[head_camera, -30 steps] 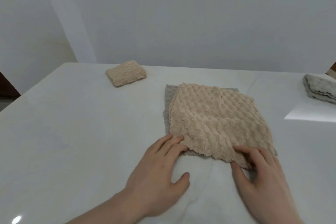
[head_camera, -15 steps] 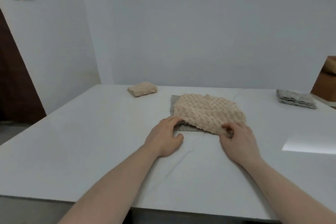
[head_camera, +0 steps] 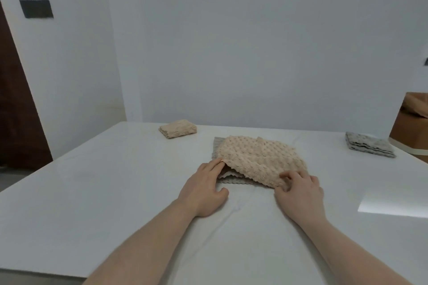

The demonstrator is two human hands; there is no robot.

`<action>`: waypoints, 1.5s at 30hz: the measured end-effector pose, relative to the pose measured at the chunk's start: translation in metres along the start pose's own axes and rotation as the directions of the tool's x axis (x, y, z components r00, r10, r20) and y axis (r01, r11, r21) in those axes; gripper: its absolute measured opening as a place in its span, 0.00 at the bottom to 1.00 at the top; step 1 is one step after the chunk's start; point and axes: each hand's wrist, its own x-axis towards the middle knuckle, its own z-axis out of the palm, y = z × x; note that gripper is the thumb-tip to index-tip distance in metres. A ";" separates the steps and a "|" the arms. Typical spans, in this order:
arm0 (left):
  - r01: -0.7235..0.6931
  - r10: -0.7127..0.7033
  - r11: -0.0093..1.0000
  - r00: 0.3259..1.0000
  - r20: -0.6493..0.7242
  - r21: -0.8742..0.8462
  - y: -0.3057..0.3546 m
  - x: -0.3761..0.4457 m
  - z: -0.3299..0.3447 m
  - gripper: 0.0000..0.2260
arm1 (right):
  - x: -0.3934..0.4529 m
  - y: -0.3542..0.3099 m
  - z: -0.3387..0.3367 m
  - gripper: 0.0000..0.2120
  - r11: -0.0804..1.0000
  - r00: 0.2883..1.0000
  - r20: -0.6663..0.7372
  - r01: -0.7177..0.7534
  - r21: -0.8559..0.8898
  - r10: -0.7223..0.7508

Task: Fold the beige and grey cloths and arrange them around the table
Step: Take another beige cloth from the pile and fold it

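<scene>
Your left hand [head_camera: 203, 190] lies on the white marble-look table [head_camera: 92, 192] at the near left corner of the unfolded beige bobble-textured cloth [head_camera: 259, 159]. Its fingers are fairly straight, with the tips slipped in at the lifted edge of that cloth and the thumb out on the bare tabletop. Whether those fingertips actually pinch the fabric I cannot tell. Your right hand [head_camera: 298, 192] is at the near right corner of the same cloth, fingers curled and gripping the beige fabric there, which bunches up under them. Your two hands are apart, one at each near corner.

Directly beneath the beige cloth lies a flat grey plush cloth [head_camera: 217, 148]; it shows only as a strip along the beige cloth's left side and along its near edge, between your hands. The beige cloth sits askew on it, its near edge raised slightly off the grey one.

Right of the beige cloth and nearer than it, a bright rectangular patch of reflected light [head_camera: 391, 203] lies on the tabletop. Farther right, well apart, a folded grey cloth [head_camera: 369, 147] rests by the table's right edge, and beyond it stands a brown cardboard box [head_camera: 410, 127]. Behind and left of the beige cloth, near the far edge, sits a small folded beige cloth [head_camera: 177, 128]. On the wall far to the left hangs a dark rectangular plate [head_camera: 36, 8].
</scene>
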 end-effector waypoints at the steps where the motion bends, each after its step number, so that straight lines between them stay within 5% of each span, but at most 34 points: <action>1: -0.008 0.008 1.000 1.000 -0.028 0.004 0.000 0.001 0.000 0.35 | 0.002 0.002 0.001 0.14 1.000 1.000 -0.007 -0.004 -0.003 0.004; 6: -0.018 0.012 1.000 0.974 -0.228 -0.021 0.000 -0.003 0.001 0.32 | 0.005 0.004 0.001 0.05 0.978 0.976 -0.208 0.102 0.184 -0.063; 11: -0.043 0.024 0.998 0.902 -0.432 -0.035 -0.002 -0.005 0.004 0.13 | -0.003 -0.001 -0.009 0.06 0.921 0.935 -0.320 0.252 0.297 -0.153; 17: 0.043 -0.093 0.990 0.917 -0.389 -0.134 -0.004 -0.006 0.004 0.13 | -0.007 -0.001 -0.007 0.12 0.943 0.950 -0.220 0.266 0.201 -0.221; 30: 0.044 -0.095 0.987 0.937 -0.336 -0.157 -0.004 -0.028 0.001 0.07 | -0.023 0.000 -0.016 0.12 0.911 0.953 -0.225 0.269 0.313 -0.204; 45: 0.045 -0.062 0.997 0.952 -0.300 -0.061 0.012 -0.114 -0.054 0.06 | -0.094 -0.002 -0.049 0.15 0.912 0.918 -0.197 0.377 0.162 -0.344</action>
